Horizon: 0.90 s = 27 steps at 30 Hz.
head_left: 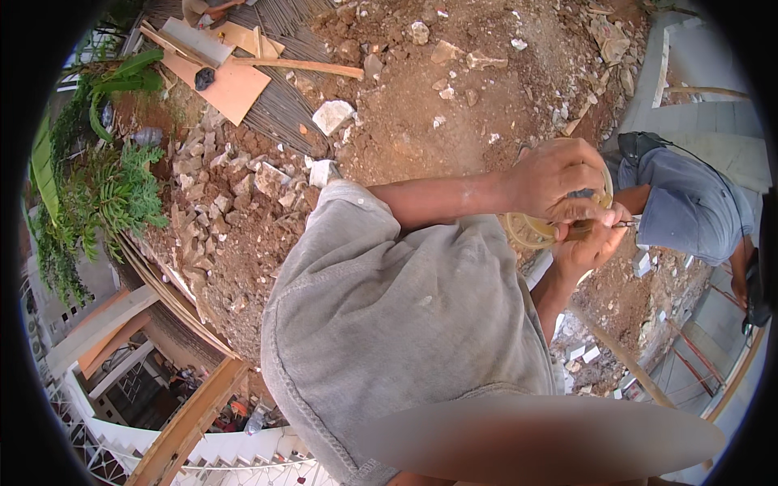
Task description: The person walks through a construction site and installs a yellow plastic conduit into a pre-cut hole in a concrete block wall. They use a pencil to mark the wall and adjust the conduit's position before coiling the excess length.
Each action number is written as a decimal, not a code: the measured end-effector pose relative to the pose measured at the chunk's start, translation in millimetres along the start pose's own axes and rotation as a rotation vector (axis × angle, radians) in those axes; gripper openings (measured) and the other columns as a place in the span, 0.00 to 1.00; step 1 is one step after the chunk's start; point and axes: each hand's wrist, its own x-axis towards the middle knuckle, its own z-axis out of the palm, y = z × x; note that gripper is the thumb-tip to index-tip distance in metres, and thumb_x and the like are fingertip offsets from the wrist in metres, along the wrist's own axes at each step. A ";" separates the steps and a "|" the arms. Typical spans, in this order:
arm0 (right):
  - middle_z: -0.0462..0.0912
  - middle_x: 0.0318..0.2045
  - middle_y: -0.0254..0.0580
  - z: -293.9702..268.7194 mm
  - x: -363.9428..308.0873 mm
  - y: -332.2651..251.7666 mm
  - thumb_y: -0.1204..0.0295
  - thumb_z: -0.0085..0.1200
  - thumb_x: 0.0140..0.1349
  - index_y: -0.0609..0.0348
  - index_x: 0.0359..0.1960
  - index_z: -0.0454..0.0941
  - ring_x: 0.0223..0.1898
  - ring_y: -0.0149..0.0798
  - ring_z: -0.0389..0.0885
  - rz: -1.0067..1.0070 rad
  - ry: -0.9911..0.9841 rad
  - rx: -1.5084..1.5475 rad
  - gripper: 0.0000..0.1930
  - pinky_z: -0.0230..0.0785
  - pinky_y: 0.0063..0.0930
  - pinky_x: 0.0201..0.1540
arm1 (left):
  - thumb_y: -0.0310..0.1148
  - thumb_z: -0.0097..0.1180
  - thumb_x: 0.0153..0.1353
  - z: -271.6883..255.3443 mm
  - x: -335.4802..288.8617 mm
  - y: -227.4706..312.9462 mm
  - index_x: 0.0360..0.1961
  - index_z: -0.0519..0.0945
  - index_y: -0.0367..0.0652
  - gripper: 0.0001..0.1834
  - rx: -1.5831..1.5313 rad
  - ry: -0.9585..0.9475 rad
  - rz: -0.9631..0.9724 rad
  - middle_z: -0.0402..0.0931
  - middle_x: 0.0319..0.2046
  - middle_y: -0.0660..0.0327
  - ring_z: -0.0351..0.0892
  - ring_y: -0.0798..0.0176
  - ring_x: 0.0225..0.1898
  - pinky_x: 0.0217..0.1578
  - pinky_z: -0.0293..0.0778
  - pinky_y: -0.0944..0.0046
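My left hand [559,180] reaches across from the left, its fingers curled and closed over a small grey-black object, mostly hidden, that I cannot make out. Just below it, my right hand [587,240] is closed in a pinch, with a thin dark metal rod [626,223] sticking out toward the right. The fingertips of both hands meet or nearly meet. Behind and around them shows a round yellowish translucent rim [528,232], perhaps of a container or a coil; my hands cover most of it.
At right, a co-worker in a blue-grey shirt [689,194] is close to my hands. Rubble [235,182] and brown soil lie ahead. Wooden boards [231,89] rest on steel bars [284,121] at far left, near another person [207,11]. A timber beam [190,421] stands lower left.
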 end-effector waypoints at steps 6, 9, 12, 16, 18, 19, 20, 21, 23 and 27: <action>0.72 0.24 0.39 -8.3 -20.6 10.7 0.64 0.41 0.77 0.55 0.47 0.60 0.19 0.27 0.74 0.236 -0.093 -0.083 0.09 0.66 0.18 0.20 | 0.58 0.68 0.58 -32.3 -15.0 15.2 0.30 0.78 0.46 0.25 0.330 -0.293 -0.083 0.79 0.31 0.64 0.79 0.55 0.39 0.38 0.75 0.56; 0.76 0.26 0.44 -8.1 -36.9 22.2 0.64 0.38 0.77 0.57 0.49 0.60 0.21 0.29 0.76 0.332 -0.138 -0.055 0.10 0.66 0.18 0.20 | 0.58 0.66 0.60 -43.2 -41.4 7.2 0.29 0.78 0.46 0.24 0.210 -0.366 -0.140 0.77 0.29 0.62 0.80 0.54 0.32 0.29 0.75 0.56; 0.76 0.26 0.44 -7.2 -41.9 19.0 0.57 0.36 0.79 0.57 0.48 0.59 0.22 0.30 0.77 0.430 -0.254 0.011 0.15 0.68 0.19 0.21 | 0.54 0.66 0.62 -60.7 -45.9 6.7 0.30 0.79 0.46 0.21 0.156 -0.489 -0.094 0.77 0.27 0.62 0.80 0.55 0.26 0.23 0.74 0.57; 0.78 0.31 0.45 -1.8 -47.8 18.9 0.43 0.37 0.77 0.60 0.47 0.62 0.27 0.34 0.81 0.521 -0.339 0.106 0.27 0.73 0.24 0.28 | 0.46 0.67 0.62 -71.7 -28.2 -0.1 0.29 0.79 0.46 0.16 0.047 -0.559 0.097 0.78 0.25 0.63 0.80 0.58 0.23 0.22 0.75 0.57; 0.79 0.38 0.46 13.4 -39.4 13.3 0.37 0.40 0.74 0.55 0.45 0.58 0.35 0.35 0.84 0.511 -0.368 0.236 0.29 0.77 0.28 0.37 | 0.41 0.67 0.62 -81.7 0.3 -7.6 0.24 0.78 0.44 0.16 -0.013 -0.584 0.117 0.78 0.23 0.62 0.80 0.60 0.23 0.21 0.75 0.58; 0.78 0.41 0.45 17.0 -36.2 16.5 0.36 0.42 0.72 0.54 0.44 0.58 0.38 0.36 0.83 0.438 -0.405 0.258 0.31 0.75 0.31 0.43 | 0.37 0.67 0.61 -85.6 15.9 -1.9 0.22 0.77 0.42 0.15 0.034 -0.564 0.122 0.77 0.21 0.60 0.81 0.56 0.23 0.22 0.76 0.58; 0.78 0.44 0.45 20.8 -30.7 20.8 0.34 0.44 0.70 0.54 0.44 0.58 0.40 0.36 0.82 0.370 -0.460 0.273 0.32 0.73 0.33 0.49 | 0.35 0.64 0.62 -94.8 22.2 -10.6 0.21 0.77 0.39 0.15 -0.058 -0.587 0.092 0.76 0.21 0.58 0.81 0.53 0.23 0.23 0.77 0.58; 0.77 0.44 0.44 24.4 -31.9 32.8 0.34 0.48 0.69 0.54 0.43 0.59 0.40 0.35 0.80 0.332 -0.396 0.256 0.33 0.71 0.33 0.50 | 0.35 0.60 0.65 -100.7 36.9 -8.7 0.20 0.75 0.37 0.18 -0.016 -0.507 0.021 0.74 0.19 0.56 0.80 0.54 0.22 0.21 0.75 0.58; 0.77 0.44 0.42 23.9 -38.1 54.9 0.35 0.54 0.66 0.54 0.43 0.59 0.36 0.32 0.76 0.270 -0.328 0.223 0.33 0.69 0.31 0.47 | 0.35 0.57 0.67 -99.1 68.8 -16.2 0.17 0.71 0.36 0.22 0.007 -0.394 0.133 0.69 0.15 0.58 0.70 0.59 0.14 0.16 0.65 0.61; 0.76 0.42 0.37 28.7 -45.8 46.3 0.42 0.65 0.63 0.54 0.42 0.61 0.27 0.25 0.69 0.157 -0.225 0.113 0.32 0.66 0.25 0.33 | 0.36 0.54 0.68 -81.3 108.9 -23.5 0.15 0.69 0.34 0.25 -0.104 -0.401 0.208 0.64 0.12 0.59 0.62 0.62 0.12 0.15 0.53 0.63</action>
